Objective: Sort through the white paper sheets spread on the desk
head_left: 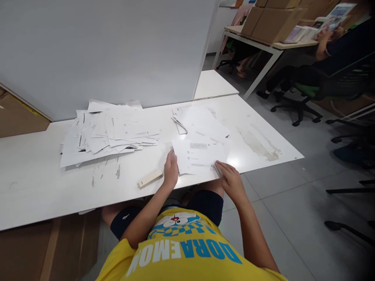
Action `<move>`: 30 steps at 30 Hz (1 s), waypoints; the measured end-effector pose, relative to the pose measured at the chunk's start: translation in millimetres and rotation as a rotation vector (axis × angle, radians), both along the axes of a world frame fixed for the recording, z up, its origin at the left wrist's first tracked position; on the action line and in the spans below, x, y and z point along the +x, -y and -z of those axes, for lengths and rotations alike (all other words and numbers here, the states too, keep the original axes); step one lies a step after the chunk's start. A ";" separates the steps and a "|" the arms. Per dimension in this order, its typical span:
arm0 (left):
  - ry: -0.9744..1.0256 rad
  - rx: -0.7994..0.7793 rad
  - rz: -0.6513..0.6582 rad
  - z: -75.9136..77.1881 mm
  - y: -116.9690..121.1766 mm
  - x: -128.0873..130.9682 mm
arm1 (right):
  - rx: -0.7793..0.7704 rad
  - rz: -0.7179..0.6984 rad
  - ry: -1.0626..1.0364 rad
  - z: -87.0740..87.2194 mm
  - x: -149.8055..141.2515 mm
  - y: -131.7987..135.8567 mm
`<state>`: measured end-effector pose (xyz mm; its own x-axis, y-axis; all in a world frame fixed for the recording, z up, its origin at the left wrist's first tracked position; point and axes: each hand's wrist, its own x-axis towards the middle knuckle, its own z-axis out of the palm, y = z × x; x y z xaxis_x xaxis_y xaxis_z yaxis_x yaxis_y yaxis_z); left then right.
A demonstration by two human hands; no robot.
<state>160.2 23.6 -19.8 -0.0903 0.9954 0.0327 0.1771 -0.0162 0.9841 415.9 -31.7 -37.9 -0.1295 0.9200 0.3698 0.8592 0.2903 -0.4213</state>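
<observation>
Printed sheets of paper (195, 158) are tilted up at the table's front edge, between my two hands. My left hand (171, 170) is closed around their left edge, with the thumb on the near side. At their lower right edge, the fingers of my right hand (231, 177) press together on the paper; its thumb is hard to see. A cream-coloured stapler (150, 179) lies on the white table just left of my left hand. Behind the held sheets sits a smaller pile of papers (202, 119).
A large messy stack of papers (111, 128) covers the table's left part, by a grey partition (102, 50). A cardboard box (22, 113) stands far left. At back right, a seated person (345, 43) holds printed pages beside cardboard boxes (272, 23). Office chairs (307, 91) stand on the right.
</observation>
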 end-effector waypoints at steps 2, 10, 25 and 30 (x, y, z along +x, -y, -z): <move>-0.002 -0.048 0.071 -3.0 0.1 2.3 | 0.022 0.124 -0.013 3.8 0.3 -5.0; -0.131 0.037 0.176 -13.7 3.7 5.2 | -0.032 0.436 -0.200 11.7 -17.7 -26.1; 0.002 0.321 0.016 -9.2 16.1 0.2 | 0.342 0.282 -1.297 -22.5 -26.3 -39.7; 0.014 0.550 0.040 -8.1 16.4 -3.5 | 0.170 0.241 -1.332 -8.0 -28.6 -38.4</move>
